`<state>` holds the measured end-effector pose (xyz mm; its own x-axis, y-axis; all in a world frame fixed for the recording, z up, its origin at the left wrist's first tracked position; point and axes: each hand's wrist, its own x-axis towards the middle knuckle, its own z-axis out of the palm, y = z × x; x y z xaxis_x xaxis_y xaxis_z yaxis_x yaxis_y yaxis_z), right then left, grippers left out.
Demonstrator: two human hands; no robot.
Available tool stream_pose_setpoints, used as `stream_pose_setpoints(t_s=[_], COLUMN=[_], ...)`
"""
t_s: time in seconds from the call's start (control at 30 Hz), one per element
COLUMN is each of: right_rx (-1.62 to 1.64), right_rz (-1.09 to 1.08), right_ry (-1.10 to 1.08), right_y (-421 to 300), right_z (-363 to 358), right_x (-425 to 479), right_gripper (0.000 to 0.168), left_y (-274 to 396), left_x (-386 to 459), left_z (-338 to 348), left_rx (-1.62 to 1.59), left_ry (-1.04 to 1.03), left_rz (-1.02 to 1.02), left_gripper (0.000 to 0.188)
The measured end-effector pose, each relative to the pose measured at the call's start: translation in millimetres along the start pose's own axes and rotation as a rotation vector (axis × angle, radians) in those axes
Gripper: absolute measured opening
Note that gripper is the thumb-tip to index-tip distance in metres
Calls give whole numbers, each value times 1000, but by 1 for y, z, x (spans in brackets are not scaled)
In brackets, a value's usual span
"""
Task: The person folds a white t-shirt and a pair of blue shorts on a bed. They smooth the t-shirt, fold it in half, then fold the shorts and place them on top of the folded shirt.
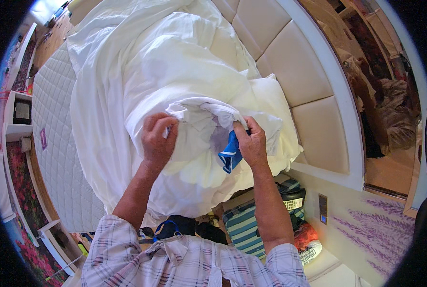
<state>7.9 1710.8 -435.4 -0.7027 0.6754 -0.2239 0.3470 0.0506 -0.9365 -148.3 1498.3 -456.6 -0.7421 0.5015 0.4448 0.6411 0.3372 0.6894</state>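
A white cloth garment or cover point(206, 107) hangs bunched between my two hands, with a blue part trimmed in white point(231, 152) dangling under my right hand. My right hand point(251, 140) is closed on the white and blue cloth. My left hand point(159, 134) has its fingers curled at the cloth's left end; a small whitish bit shows between them, and whether it grips the cloth is unclear. Below and around both hands lies a large heap of rumpled white bedding point(141, 71).
The bedding lies on a quilted mattress point(59, 143) beside a padded beige headboard point(307, 104). A mirror point(386, 107) stands beyond it at the right. Near me are a striped blue-green cushion point(244, 229), a dark bag point(294, 197) and a red plastic bag point(306, 236).
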Motion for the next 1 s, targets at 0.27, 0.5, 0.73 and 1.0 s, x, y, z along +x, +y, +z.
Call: stream_pose_setpoints(t_s=[0.27,0.5,0.73,1.0], right_rx=[13,17,-3,-19], right_rz=[-90,-105,-103,-139], right_ry=[17,32,73,138], right_y=[-5,-3,-4,-16], right_z=[7,4,6,15], right_x=[3,4,5,16], right_gripper=[19,18,21,19], left_y=[21,6,10,55], left_x=[4,11,25,3], left_z=[47,36,28,65], left_rx=[-225,324,336,51], left_ry=[-226,-366,-334,-221], left_rz=[-153,143,112,-113], left_gripper=[27,37,16,16])
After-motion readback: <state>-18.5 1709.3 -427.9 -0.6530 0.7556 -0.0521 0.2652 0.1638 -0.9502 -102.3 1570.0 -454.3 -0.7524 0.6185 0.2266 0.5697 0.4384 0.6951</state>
